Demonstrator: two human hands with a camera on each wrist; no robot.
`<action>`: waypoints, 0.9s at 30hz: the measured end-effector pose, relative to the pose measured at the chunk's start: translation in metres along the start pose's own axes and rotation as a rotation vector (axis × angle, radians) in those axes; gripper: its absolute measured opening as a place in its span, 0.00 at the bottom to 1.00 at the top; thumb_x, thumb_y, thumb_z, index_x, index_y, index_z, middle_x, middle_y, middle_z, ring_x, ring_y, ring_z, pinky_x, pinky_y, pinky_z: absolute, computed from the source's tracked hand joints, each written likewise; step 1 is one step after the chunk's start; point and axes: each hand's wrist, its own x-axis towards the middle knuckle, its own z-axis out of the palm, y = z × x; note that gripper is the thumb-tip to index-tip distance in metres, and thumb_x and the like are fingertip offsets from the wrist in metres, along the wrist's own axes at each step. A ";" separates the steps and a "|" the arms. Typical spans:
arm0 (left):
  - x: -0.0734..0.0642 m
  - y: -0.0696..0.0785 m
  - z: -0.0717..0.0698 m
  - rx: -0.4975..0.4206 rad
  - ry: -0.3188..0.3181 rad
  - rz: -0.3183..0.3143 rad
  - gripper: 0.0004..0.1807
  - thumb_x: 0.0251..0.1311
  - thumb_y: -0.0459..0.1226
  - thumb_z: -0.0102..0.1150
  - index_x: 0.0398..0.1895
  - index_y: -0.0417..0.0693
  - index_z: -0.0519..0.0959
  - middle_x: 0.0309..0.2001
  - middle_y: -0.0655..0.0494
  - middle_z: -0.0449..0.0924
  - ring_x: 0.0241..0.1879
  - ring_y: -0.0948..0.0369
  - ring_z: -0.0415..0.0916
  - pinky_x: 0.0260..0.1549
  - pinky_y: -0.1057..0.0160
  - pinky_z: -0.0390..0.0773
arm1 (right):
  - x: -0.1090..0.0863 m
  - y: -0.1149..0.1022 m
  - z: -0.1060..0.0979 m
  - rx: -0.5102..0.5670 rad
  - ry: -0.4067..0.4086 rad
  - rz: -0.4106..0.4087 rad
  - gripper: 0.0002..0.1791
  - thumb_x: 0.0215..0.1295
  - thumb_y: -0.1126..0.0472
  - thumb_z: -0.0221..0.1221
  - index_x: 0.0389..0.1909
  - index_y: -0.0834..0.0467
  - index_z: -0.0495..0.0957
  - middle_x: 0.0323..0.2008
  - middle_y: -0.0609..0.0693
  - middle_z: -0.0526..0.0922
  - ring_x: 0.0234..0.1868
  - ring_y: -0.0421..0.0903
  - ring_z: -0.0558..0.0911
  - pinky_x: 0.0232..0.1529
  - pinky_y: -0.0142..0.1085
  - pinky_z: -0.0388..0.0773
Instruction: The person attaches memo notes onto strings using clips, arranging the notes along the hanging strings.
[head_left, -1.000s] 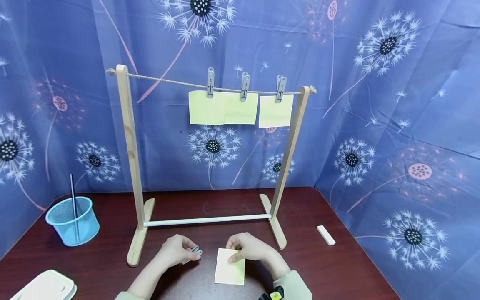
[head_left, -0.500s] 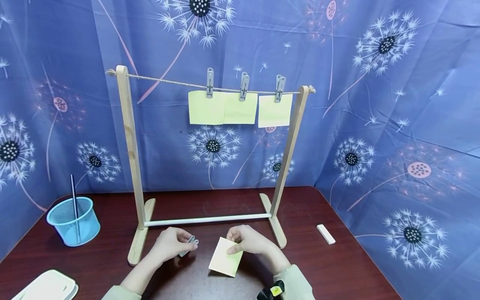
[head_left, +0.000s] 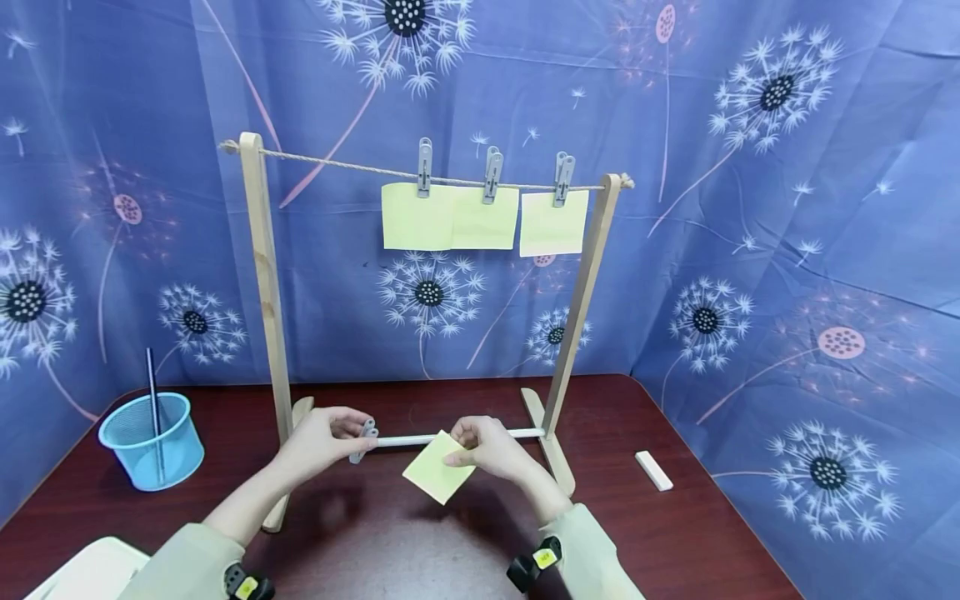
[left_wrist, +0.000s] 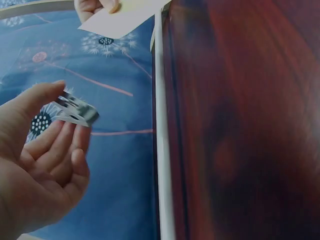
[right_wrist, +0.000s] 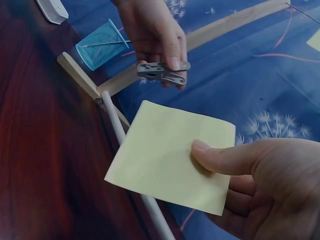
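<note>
My left hand [head_left: 321, 437] pinches a grey clothespin [head_left: 364, 441] between thumb and fingers, over the table near the rack's white bar. In the right wrist view the clothespin [right_wrist: 163, 73] lies sideways in those fingertips. A yellow sticky note [head_left: 438, 468] is gripped at one edge by my right hand [head_left: 491, 450], thumb on its face and fingers behind. The note [right_wrist: 170, 155] is tilted and held off the table. Above both hands, several yellow notes [head_left: 417, 218] hang from a rope [head_left: 330, 163], held by grey clothespins [head_left: 491, 175].
The rope is strung on a wooden rack [head_left: 264, 267] with a white lower bar [head_left: 405, 440]. A blue mesh pen cup [head_left: 153, 446] with a dark pen stands at left. A white tray-like object [head_left: 93, 571] lies front left, a white block [head_left: 654, 471] at right. A patterned curtain [head_left: 675, 208] surrounds the table.
Both hands have risen and moved forward from low over the table toward the rack's bar. The clothespin and the note have come along, and the note has turned in the right hand.
</note>
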 end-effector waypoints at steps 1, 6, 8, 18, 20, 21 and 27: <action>0.002 0.001 -0.004 0.002 -0.005 0.016 0.20 0.53 0.40 0.72 0.46 0.36 0.83 0.35 0.50 0.86 0.34 0.61 0.83 0.34 0.67 0.78 | 0.002 -0.003 -0.001 -0.009 0.014 -0.001 0.10 0.53 0.66 0.70 0.30 0.63 0.78 0.24 0.49 0.83 0.25 0.33 0.75 0.28 0.26 0.69; 0.011 0.010 -0.024 -0.010 0.001 0.027 0.23 0.54 0.44 0.71 0.49 0.40 0.82 0.37 0.51 0.86 0.38 0.60 0.84 0.36 0.64 0.78 | 0.016 -0.017 -0.004 0.008 0.072 -0.010 0.10 0.54 0.65 0.70 0.31 0.63 0.78 0.25 0.52 0.84 0.25 0.33 0.77 0.30 0.27 0.72; 0.015 0.013 -0.031 -0.022 0.000 0.026 0.23 0.54 0.45 0.71 0.50 0.41 0.82 0.38 0.52 0.86 0.39 0.61 0.84 0.38 0.64 0.78 | 0.021 -0.022 -0.006 0.034 0.105 -0.012 0.11 0.54 0.66 0.70 0.31 0.65 0.78 0.26 0.54 0.85 0.25 0.33 0.77 0.30 0.27 0.73; 0.022 0.039 -0.063 -0.022 0.055 0.064 0.26 0.57 0.43 0.69 0.56 0.38 0.79 0.44 0.44 0.85 0.39 0.70 0.81 0.36 0.68 0.80 | 0.045 -0.049 -0.014 0.058 0.190 -0.017 0.11 0.53 0.66 0.71 0.29 0.64 0.77 0.22 0.52 0.84 0.23 0.33 0.75 0.26 0.27 0.67; 0.024 0.049 -0.070 -0.013 0.075 0.079 0.25 0.57 0.43 0.69 0.55 0.38 0.79 0.45 0.42 0.85 0.38 0.74 0.80 0.36 0.69 0.80 | 0.050 -0.057 -0.016 0.039 0.208 -0.019 0.11 0.53 0.65 0.71 0.28 0.63 0.77 0.21 0.51 0.84 0.23 0.34 0.74 0.26 0.27 0.66; 0.026 0.054 -0.074 -0.011 0.084 0.086 0.25 0.57 0.42 0.69 0.55 0.38 0.79 0.45 0.42 0.85 0.37 0.76 0.79 0.36 0.70 0.79 | 0.052 -0.061 -0.018 0.026 0.220 -0.024 0.11 0.53 0.64 0.71 0.28 0.63 0.77 0.21 0.51 0.83 0.23 0.34 0.74 0.26 0.27 0.66; 0.033 0.085 -0.094 0.010 0.103 0.107 0.25 0.57 0.42 0.69 0.54 0.37 0.79 0.44 0.44 0.86 0.35 0.79 0.79 0.36 0.72 0.79 | 0.064 -0.087 -0.026 -0.081 0.289 -0.036 0.12 0.54 0.59 0.72 0.31 0.60 0.79 0.27 0.51 0.85 0.29 0.38 0.78 0.33 0.30 0.72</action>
